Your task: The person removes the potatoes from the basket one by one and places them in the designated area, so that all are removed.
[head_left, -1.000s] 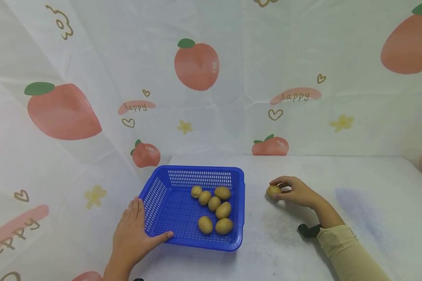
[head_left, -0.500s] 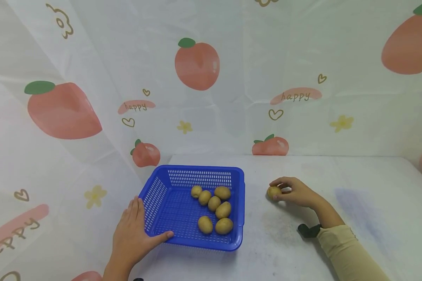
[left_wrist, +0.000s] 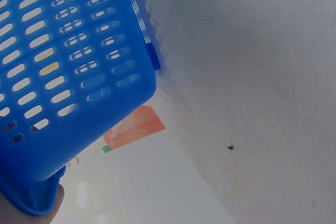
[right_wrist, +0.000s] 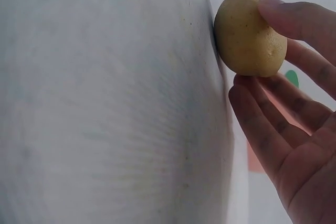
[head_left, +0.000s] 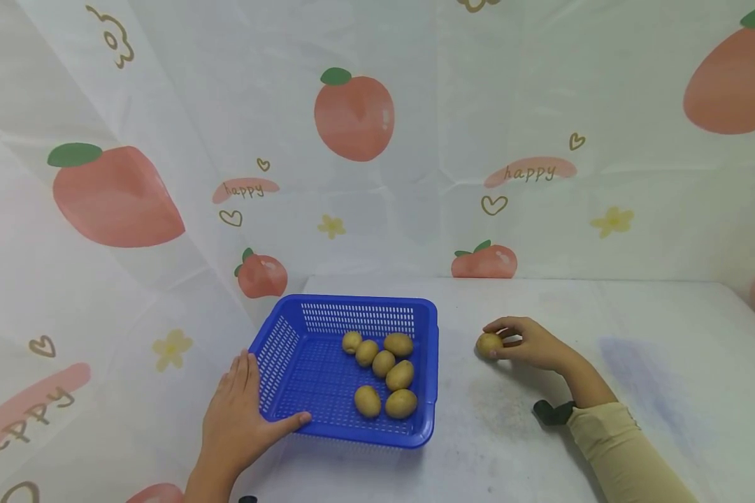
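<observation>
My left hand (head_left: 234,412) rests against the left side of a blue plastic basket (head_left: 432,363), its fingers straight along the rim and its thumb stretched over the near edge. In the left wrist view the slotted wall of the basket (left_wrist: 105,106) fills the upper left. Several potatoes (head_left: 400,376) lie in the right half of the basket. To the right of it, my right hand (head_left: 528,344) holds a single potato (right_wrist: 247,38) on the white table, thumb on one side and fingertips on the other, the palm standing off it.
The white table (head_left: 604,447) extends right of the basket, with a faint bluish stain near the right forearm. A dark object (head_left: 550,413) sits at the right wrist by the sleeve. A fruit-printed white cloth (head_left: 403,230) hangs behind and at the left.
</observation>
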Demonstrator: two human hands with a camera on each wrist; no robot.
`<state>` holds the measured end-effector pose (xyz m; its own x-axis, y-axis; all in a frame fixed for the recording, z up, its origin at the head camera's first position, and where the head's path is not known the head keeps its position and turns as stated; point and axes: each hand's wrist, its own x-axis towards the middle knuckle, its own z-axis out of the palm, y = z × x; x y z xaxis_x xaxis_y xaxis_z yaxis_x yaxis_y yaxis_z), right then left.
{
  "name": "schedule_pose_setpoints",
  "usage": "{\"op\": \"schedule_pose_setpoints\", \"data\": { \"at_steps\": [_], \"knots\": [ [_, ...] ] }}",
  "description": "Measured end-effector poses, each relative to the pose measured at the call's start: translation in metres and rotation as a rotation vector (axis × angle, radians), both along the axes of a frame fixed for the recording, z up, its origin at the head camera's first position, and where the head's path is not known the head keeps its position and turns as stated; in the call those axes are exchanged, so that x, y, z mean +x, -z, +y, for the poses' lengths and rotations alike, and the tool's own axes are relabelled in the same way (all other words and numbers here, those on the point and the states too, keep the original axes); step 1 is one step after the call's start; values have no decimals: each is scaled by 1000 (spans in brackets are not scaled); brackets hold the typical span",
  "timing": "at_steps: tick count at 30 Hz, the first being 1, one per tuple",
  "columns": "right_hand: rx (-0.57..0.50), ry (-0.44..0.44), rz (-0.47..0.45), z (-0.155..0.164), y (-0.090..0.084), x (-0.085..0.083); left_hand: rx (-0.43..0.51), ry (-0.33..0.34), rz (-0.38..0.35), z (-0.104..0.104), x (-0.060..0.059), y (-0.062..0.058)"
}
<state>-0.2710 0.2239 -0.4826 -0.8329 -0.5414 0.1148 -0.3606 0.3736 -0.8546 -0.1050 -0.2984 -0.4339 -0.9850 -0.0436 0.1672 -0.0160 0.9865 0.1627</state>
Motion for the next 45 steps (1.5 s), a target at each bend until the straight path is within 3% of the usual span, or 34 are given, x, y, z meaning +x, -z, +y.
{"op": "schedule_pose_setpoints", "data": {
  "at_steps": [12,28,36,45],
  "knots": [
    [19,15,57,5,-5,-2,-3,-2,-1,1,0,-1],
    [23,24,148,-5,-29,10,-6,5,11,0,1,1],
    [7,-6,207,-24,-54,10,5,5,8,0,1,1],
    [14,-86,258,-53,-102,1,16,2,10,0,1,1]
  ]
}}
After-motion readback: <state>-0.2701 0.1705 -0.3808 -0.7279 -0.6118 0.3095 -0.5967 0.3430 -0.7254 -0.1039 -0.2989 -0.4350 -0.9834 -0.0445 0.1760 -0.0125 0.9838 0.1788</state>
